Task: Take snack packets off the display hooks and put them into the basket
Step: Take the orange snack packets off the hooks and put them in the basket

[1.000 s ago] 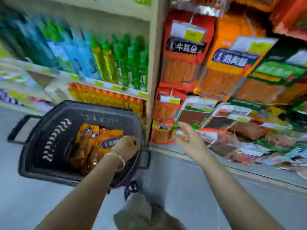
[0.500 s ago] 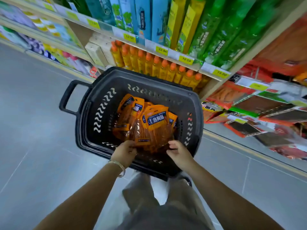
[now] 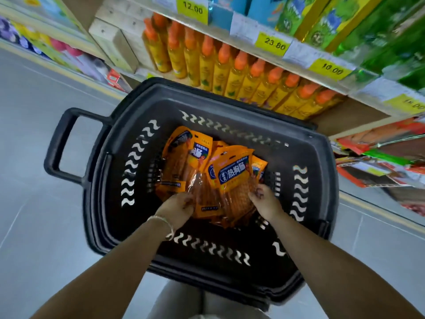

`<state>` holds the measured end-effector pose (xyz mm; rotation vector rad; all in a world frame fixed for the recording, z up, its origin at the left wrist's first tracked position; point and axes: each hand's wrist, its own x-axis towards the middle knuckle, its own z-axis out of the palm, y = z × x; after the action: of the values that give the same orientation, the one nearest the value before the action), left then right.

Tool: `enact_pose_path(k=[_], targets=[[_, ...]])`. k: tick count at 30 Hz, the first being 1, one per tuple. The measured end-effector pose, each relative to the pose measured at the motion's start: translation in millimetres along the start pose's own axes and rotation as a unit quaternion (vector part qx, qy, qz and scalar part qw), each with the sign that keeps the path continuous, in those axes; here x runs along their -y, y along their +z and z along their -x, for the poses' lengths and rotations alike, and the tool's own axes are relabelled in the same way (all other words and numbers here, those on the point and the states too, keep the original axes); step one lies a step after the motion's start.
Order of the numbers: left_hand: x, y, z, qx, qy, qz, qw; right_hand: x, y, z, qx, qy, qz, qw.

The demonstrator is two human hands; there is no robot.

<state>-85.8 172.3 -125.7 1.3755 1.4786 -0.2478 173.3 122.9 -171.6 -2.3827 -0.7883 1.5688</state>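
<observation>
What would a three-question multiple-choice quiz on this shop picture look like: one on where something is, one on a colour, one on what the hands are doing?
1. Where are the orange snack packets?
A. On the floor
B. Inside the black basket
C. On the top shelf

2. What colour are the caps of the yellow bottles on the shelf behind the basket?
A. Orange
B. Blue
C. White

3. What are the left hand and right hand doing?
A. Hanging idle at the person's sides
B. Gripping the basket's handle
C. Both holding the snack packets inside the basket

Answers:
1. B, the packets lie in a pile within the basket's walls.
2. A, every bottle in the row has an orange top.
3. C, the fingers of each hand curl on the near edges of the packets.
</observation>
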Motion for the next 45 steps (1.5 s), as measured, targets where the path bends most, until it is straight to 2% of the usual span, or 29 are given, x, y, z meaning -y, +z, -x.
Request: enact_pose_path(k=[6,9,12,16,20,25,29,33,36,37,39,41,45], targets=[[8.3,17.3,-39.8,0.032,-0.041,-0.006,0.999,-12.7,9.1,-68.3,0.011,0.027,-0.028,0.999],[12.1,21.0,-46.9,0.022,-0.038,-0.005,0.999,-17.8,16.9,-87.6,0.045,0.063,-0.038,0.996],[14.8,20.0,-48.2,0.017,-0.046,-0.005,0.999,-18.6,23.4,-95.5,0.057,0.062,-0.013,0.996],[12.5,16.8,-46.3,0.014,-0.058,0.008,0.998,-18.9,24.2,-80.9,-0.012,-0.017,-0.027,0.999],[4.0,13.5,-40.6,0.031,-0.08,0.047,0.995,-4.8,12.8,-46.1,-0.018,-0.088,-0.085,0.992],[-13.3,13.7,-37.5,0.039,-0.096,0.08,0.991,8.8,2.0,-5.3,-0.036,-0.121,-0.044,0.991],[-27.3,12.1,-33.4,0.041,-0.089,0.163,0.982,19.4,-6.3,21.6,0.027,-0.156,-0.044,0.986],[-35.6,8.7,-25.7,0.061,-0.069,0.259,0.961,40.0,-3.4,41.7,0.125,-0.133,-0.115,0.976],[-28.9,5.1,-25.5,-0.004,-0.087,0.397,0.914,48.4,4.6,30.5,0.161,-0.094,-0.146,0.972],[-25.1,2.6,-26.2,-0.038,-0.095,0.406,0.908,48.3,7.0,19.4,0.146,-0.087,-0.153,0.974],[-15.7,-3.0,-28.8,-0.11,-0.113,0.391,0.907,41.9,10.0,-10.1,0.065,-0.096,-0.145,0.983],[-6.8,-8.7,-32.9,-0.167,-0.14,0.348,0.912,29.6,11.3,-40.7,0.021,-0.07,-0.083,0.994],[8.9,-13.7,-44.7,-0.175,-0.179,0.333,0.909,13.4,18.3,-90.1,0.06,-0.068,0.085,0.992]])
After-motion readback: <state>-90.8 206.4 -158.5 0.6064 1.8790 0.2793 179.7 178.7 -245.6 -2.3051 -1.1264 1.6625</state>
